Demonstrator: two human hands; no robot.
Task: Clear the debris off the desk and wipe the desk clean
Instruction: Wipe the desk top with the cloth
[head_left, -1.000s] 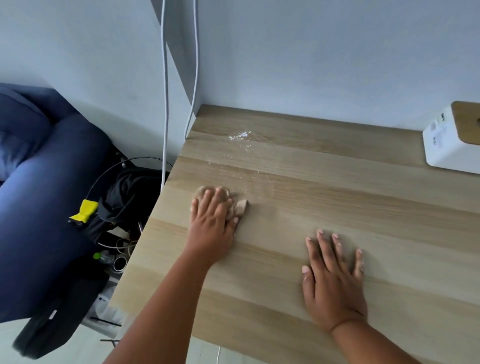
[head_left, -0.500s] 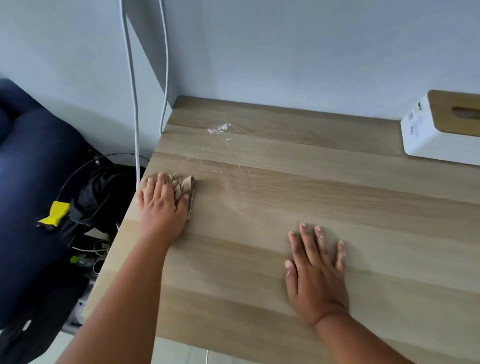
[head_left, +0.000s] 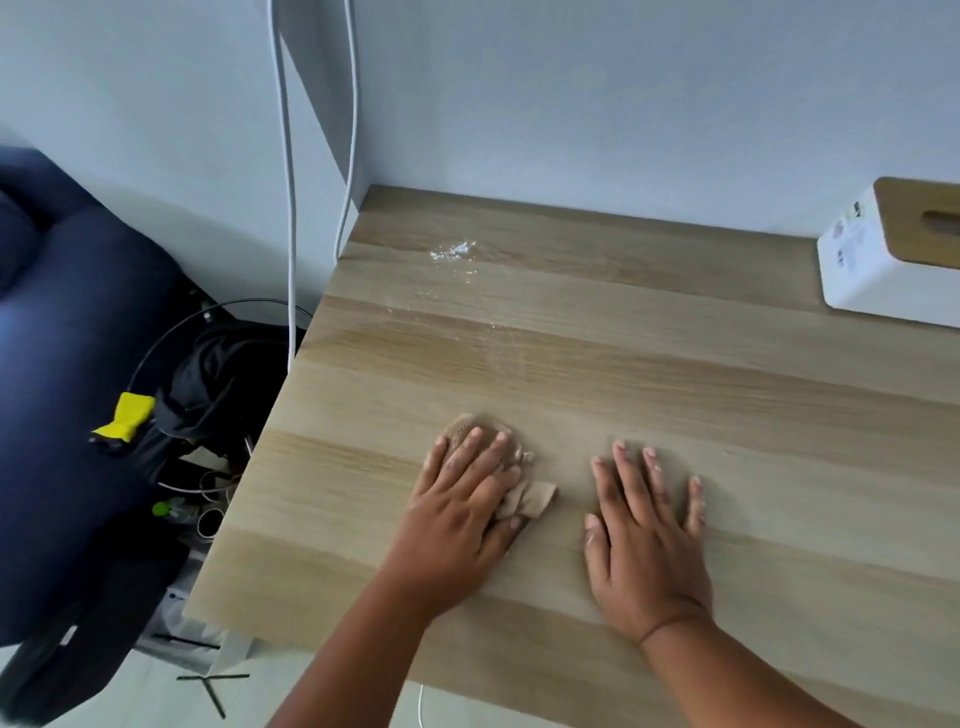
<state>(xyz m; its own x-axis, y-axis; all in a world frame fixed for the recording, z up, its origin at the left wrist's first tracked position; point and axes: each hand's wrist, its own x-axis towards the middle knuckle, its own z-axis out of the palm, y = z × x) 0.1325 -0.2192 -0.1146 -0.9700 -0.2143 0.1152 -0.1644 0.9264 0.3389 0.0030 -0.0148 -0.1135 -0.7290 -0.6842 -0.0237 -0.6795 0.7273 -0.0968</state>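
Observation:
My left hand (head_left: 467, 493) lies flat with straight fingers on a crumpled brown paper towel (head_left: 530, 500), pressing it onto the wooden desk (head_left: 675, 374). The towel shows past my fingertips and beside my thumb. My right hand (head_left: 644, 525) rests flat on the desk just to the right, fingers spread, holding nothing. A patch of white powdery debris (head_left: 453, 252) lies near the desk's back left corner, with a faint trail of specks (head_left: 493, 332) running toward me.
A white tissue box with a wooden lid (head_left: 893, 260) stands at the back right. Two white cables (head_left: 288, 156) hang down the wall left of the desk. Below the left edge lie a dark bag, a yellow item (head_left: 124, 415) and a blue sofa (head_left: 57, 364).
My left hand has slid the paper towel from the desk's left edge rightward, ending close beside my right hand. My right hand has stayed flat in place.

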